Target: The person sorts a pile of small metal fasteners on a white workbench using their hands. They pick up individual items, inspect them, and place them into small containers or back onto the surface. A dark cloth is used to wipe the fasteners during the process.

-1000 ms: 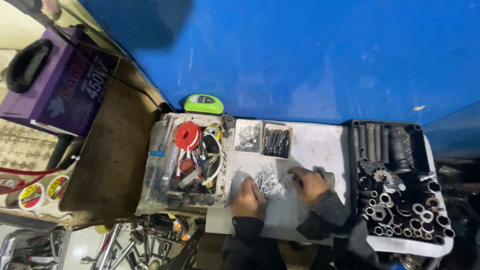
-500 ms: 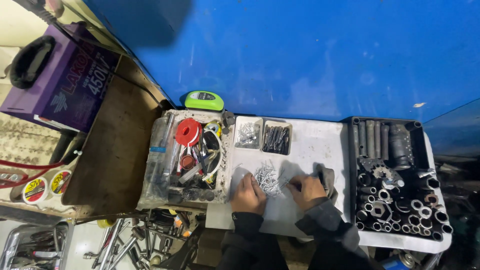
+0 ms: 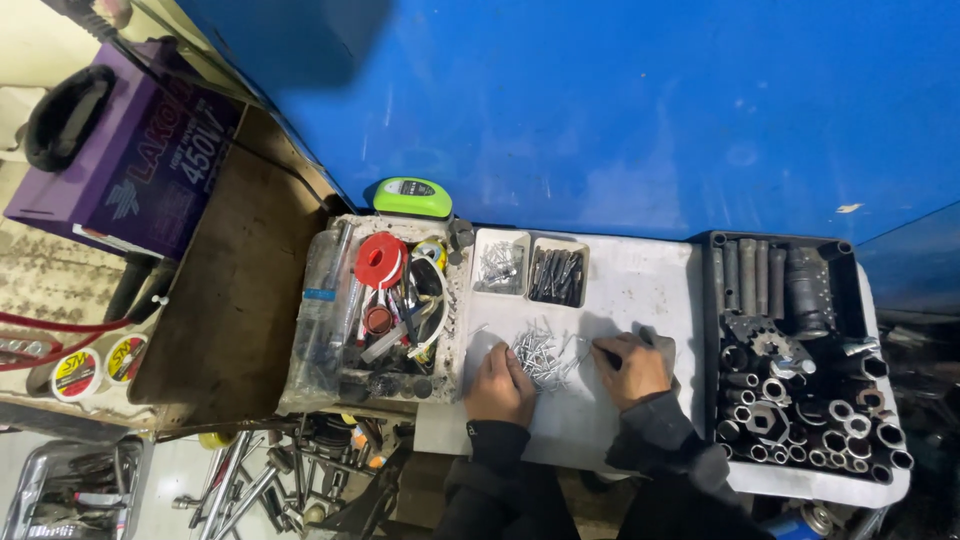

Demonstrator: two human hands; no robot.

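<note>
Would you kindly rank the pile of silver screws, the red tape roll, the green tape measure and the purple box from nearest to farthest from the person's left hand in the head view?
From the left hand:
1. Pile of silver screws, touching its fingers, just right.
2. Red tape roll, in the cluttered tray up-left.
3. Green tape measure, beyond the tray by the blue wall.
4. Purple box, far left.

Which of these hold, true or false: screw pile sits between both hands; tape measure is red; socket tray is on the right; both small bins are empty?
1. The pile of silvery screws lies between the left hand and right hand. True.
2. The tape measure is red. False: it is green.
3. The black socket tray sits to the right of the hands. True.
4. Both small bins are empty. False: the left bin holds silvery fasteners, the right bin dark ones.
</note>
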